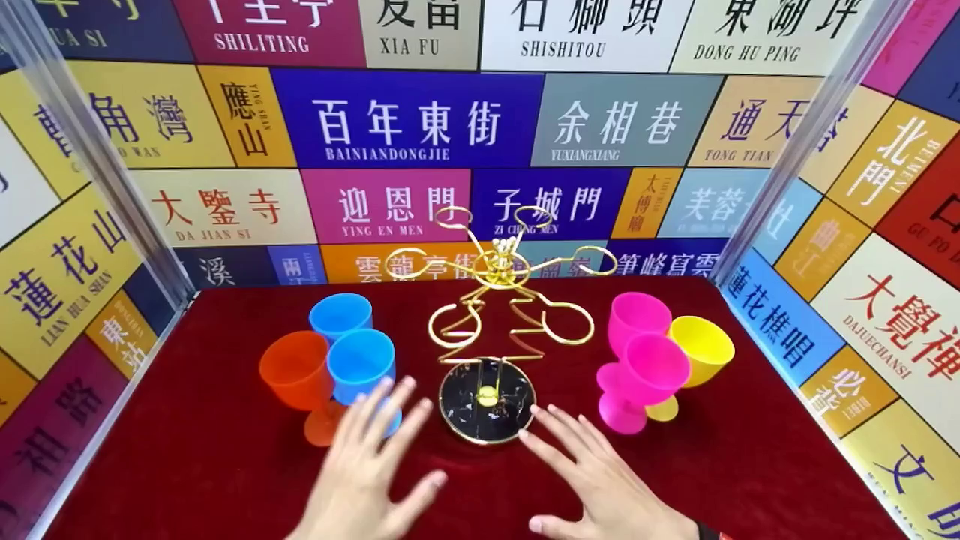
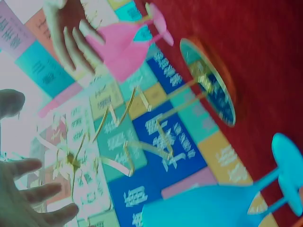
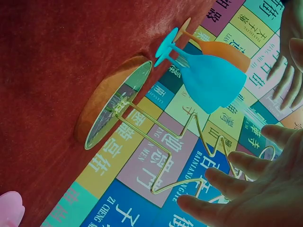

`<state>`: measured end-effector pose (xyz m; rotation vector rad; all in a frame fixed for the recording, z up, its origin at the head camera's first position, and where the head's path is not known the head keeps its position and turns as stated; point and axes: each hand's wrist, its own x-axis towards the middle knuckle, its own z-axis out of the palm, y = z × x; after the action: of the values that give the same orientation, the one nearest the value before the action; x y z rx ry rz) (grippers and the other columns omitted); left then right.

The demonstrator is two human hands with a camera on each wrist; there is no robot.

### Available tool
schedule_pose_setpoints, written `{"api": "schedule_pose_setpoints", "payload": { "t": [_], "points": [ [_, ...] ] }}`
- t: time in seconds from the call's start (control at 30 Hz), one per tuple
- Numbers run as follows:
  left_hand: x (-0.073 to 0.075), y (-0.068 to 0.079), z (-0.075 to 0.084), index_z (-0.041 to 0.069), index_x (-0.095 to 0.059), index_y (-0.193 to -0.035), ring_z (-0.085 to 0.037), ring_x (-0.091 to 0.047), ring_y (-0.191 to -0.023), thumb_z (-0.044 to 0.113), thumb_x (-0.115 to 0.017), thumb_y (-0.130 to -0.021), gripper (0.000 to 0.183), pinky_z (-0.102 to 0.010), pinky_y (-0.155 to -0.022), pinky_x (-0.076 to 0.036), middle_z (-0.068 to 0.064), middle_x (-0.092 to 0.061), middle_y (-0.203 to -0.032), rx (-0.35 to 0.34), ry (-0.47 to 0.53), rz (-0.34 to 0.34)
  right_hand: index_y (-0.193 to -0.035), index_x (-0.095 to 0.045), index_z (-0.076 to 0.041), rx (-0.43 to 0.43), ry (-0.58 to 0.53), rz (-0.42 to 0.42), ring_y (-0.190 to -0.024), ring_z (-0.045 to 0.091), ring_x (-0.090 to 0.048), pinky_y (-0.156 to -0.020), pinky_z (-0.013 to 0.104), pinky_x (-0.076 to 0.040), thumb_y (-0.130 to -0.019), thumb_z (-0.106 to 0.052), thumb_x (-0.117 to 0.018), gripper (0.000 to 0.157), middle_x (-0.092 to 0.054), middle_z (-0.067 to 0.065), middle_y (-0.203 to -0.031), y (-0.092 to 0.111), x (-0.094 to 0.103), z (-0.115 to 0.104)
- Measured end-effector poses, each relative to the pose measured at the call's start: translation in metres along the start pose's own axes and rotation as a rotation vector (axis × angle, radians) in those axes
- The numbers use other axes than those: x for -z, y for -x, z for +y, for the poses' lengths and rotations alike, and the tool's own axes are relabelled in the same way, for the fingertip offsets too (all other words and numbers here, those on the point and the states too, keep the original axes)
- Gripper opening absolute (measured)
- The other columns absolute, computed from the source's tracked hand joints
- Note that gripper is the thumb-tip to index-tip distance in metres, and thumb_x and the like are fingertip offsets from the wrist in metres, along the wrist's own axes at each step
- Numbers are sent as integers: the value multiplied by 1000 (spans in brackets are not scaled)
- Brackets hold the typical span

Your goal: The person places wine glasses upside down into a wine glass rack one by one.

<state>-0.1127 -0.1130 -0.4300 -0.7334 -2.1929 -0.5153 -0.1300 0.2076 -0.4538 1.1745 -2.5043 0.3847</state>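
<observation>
A gold wire rack with several ring holders stands mid-table on a round black marble-look base (image 1: 465, 401). My left hand (image 1: 371, 465) is in front of the cups on the left, fingers spread and holding nothing. It partly hides the front blue goblet (image 1: 361, 364). A second blue goblet (image 1: 341, 311) and an orange-red goblet (image 1: 292, 375) stand beside it. My right hand (image 1: 600, 480) is likewise spread and holds nothing, its fingertips near the right edge of the base; whether they touch it I cannot tell. Two pink goblets (image 1: 656, 371) and a yellow goblet (image 1: 705, 349) stand beyond it.
A dark red cloth (image 1: 202, 450) covers the table. Colourful panels (image 1: 405, 120) printed with place names rise behind and on both sides. Clear corner posts (image 1: 817, 135) stand at the back left and back right.
</observation>
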Motion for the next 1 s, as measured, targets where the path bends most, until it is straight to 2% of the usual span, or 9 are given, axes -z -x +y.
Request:
{"api": "schedule_pose_setpoints", "payload": {
  "t": [0.13,0.33,0.5,0.6,0.7,0.8,0.87,0.93,1.0],
  "points": [
    [14,-10,-17,9,-54,-140,-37,-38,-142,53,-58,-93,65,-40,-125,-15,-16,-47,-149,14,59,146,-155,-28,-30,-40,-15,-50,-147,29,-30,-123,24,5,-83,-66,-63,88,-25,2,-163,0,1,-1],
    [31,-8,-53,2,-51,-140,-38,-33,-144,54,-62,-90,74,-41,-125,-16,-20,-44,-151,112,103,247,-155,-27,-30,-49,-22,-69,-147,28,-29,-123,23,7,-82,-68,-62,90,-24,2,-163,0,1,-3],
    [37,3,-85,4,-40,-148,-35,-26,-149,42,-80,-79,88,-49,-123,-18,-16,-34,-158,247,176,233,-154,-33,-24,7,-4,2,-145,30,-32,-124,27,2,-81,-66,-66,91,-33,8,-159,-1,-2,-2],
    [37,10,-102,9,-33,-153,-32,-22,-150,24,-88,-69,102,-59,-120,-20,-13,-27,-161,341,242,208,-153,-35,-23,30,-2,27,-143,31,-34,-123,28,0,-80,-65,-68,91,-35,10,-157,-2,-4,-2],
    [35,16,-115,17,-25,-156,-31,-21,-150,16,-91,-64,113,-64,-117,-20,-8,-21,-164,465,305,178,-153,-36,-21,43,-3,35,-142,33,-36,-124,28,0,-78,-64,-71,93,-35,10,-157,-2,-5,-2],
    [36,16,-122,22,-19,-158,-28,-20,-150,10,-91,-64,118,-59,-119,-21,-3,-18,-165,610,398,147,-151,-39,-20,63,12,50,-140,33,-37,-124,28,1,-76,-63,-73,93,-36,12,-157,-3,-8,-2],
    [35,16,-127,26,-16,-158,-23,-20,-151,7,-90,-65,119,-51,-122,-21,2,-17,-165,690,468,136,-150,-40,-18,84,15,71,-140,33,-38,-125,28,1,-76,-62,-74,93,-38,13,-155,-5,-10,-2],
    [32,16,-133,29,-14,-157,-20,-18,-152,3,-88,-68,119,-43,-123,-22,5,-16,-164,752,536,121,-150,-41,-18,100,19,85,-139,31,-39,-125,28,2,-76,-63,-73,92,-40,14,-154,-6,-12,-3],
    [28,17,-137,31,-11,-157,-21,-17,-152,2,-86,-71,118,-44,-124,-20,4,-15,-164,791,601,106,-149,-43,-16,114,10,101,-139,32,-39,-125,28,1,-76,-62,-73,91,-41,15,-153,-8,-13,-3]
  ]
}}
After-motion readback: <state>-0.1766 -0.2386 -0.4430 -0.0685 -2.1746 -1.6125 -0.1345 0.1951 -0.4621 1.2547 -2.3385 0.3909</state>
